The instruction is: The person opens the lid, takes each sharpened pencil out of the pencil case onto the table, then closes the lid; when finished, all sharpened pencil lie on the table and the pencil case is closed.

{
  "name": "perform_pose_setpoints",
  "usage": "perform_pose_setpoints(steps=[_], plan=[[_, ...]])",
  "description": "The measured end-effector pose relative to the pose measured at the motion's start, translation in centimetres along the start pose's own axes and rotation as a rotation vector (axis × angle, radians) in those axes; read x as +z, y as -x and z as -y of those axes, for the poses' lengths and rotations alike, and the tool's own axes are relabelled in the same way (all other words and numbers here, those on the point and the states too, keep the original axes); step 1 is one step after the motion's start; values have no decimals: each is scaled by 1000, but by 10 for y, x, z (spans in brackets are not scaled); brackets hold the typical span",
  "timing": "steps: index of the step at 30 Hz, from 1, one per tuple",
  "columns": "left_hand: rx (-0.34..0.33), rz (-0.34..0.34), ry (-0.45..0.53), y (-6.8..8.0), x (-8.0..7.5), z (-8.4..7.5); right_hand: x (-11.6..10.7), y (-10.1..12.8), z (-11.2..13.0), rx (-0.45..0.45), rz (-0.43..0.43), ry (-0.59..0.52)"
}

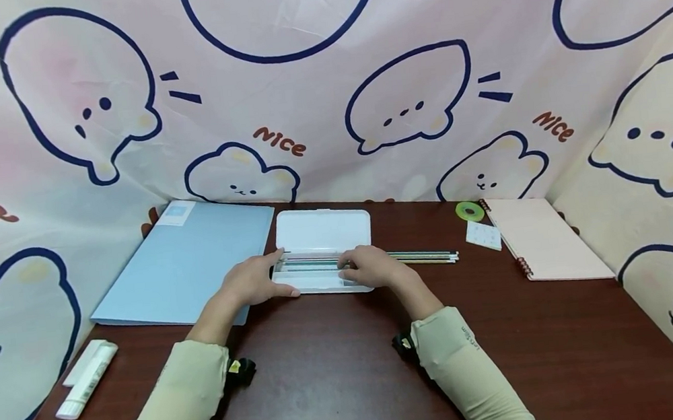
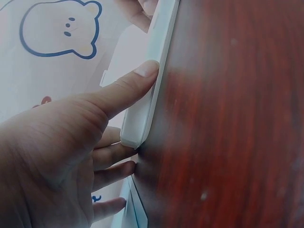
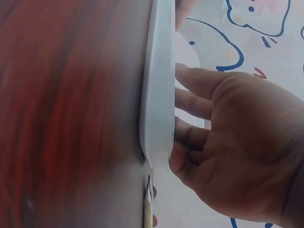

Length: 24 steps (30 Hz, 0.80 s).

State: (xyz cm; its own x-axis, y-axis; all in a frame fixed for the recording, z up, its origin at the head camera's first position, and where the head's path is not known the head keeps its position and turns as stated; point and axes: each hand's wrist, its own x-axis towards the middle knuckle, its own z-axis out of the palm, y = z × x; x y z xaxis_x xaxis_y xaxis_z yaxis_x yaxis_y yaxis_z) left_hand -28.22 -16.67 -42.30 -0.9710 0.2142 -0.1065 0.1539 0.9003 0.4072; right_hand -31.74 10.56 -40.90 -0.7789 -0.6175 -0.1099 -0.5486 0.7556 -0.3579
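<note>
An open white pencil case point(image 1: 323, 228) lies on the table with its lid tipped back and several pencils point(image 1: 308, 261) inside. At its left end is my left hand point(image 1: 252, 280), holding the case with the thumb on the front edge and the fingers around the end. My right hand point(image 1: 371, 265) reaches into the right part of the case with bent fingers. Its fingertips are hidden behind the case wall in the right wrist view, so what they pinch cannot be seen. More pencils point(image 1: 432, 255) lie on the table just right of the case.
A blue folder point(image 1: 196, 264) lies left of the case, close to the left hand. Nearer the left edge is a white tube-like item point(image 1: 87, 379). To the right are a green tape roll point(image 1: 470, 210), a small white card point(image 1: 483, 235) and a spiral notebook point(image 1: 549, 237).
</note>
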Motion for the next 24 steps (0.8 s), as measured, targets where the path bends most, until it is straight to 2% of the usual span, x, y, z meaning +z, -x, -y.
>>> perform_pose_setpoints(steps=[8,13,16,24], plan=[[0,4,-11,0,0,0,1,0,0,51,-69,18],[8,3,-15,0,1,-2,-6,6,-6,43,-146,-14],[10,4,-14,0,2,-2,-13,13,-13,39,-198,-47],[1,-1,-12,0,1,1,-25,34,-48,112,-283,-112]])
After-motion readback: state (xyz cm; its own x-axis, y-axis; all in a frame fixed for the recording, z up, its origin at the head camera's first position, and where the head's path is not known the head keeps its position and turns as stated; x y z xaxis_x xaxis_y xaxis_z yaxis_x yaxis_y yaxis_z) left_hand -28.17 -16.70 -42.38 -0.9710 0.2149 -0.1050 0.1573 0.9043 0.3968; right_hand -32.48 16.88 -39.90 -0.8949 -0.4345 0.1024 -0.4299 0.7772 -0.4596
